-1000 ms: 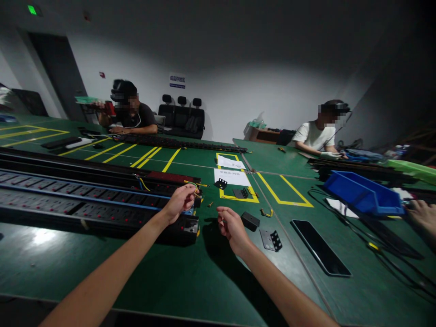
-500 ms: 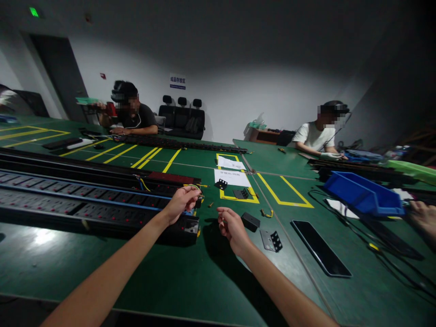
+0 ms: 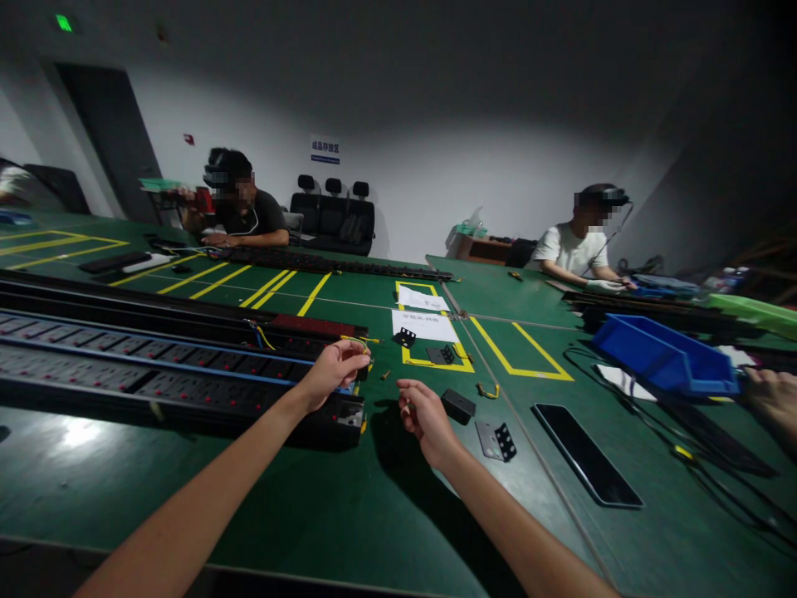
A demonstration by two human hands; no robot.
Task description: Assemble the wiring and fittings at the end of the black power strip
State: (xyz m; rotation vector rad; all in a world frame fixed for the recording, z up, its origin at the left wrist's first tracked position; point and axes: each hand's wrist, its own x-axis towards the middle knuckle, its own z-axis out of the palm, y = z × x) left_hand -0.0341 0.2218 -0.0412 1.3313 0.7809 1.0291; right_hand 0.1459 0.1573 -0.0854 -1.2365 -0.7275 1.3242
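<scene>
Left hand [image 3: 334, 374]: my thumb and fingertips pressed together, contents unclear; light pressure suits.
Right hand [image 3: 428, 417]: curled; contents, I cannot tell.
Black strips [image 3: 217, 389]: on tabletop [image 3: 299, 515], ends by my left hand.

Wall sign [image 3: 325, 147]: dark Chinese characters on white, reads 成品存放区. Smaller line on its blue band [image 3: 325, 159], too small to read. Lit green sign [image 3: 64, 23] high on wall, details blurred. Near paper sheet [image 3: 423, 325] on table: one row of Chinese characters, too blurred to read. Far paper sheet [image 3: 423, 297]: dark marks, illegible. Red wall plate [image 3: 188, 139]: any lettering too small.
</scene>
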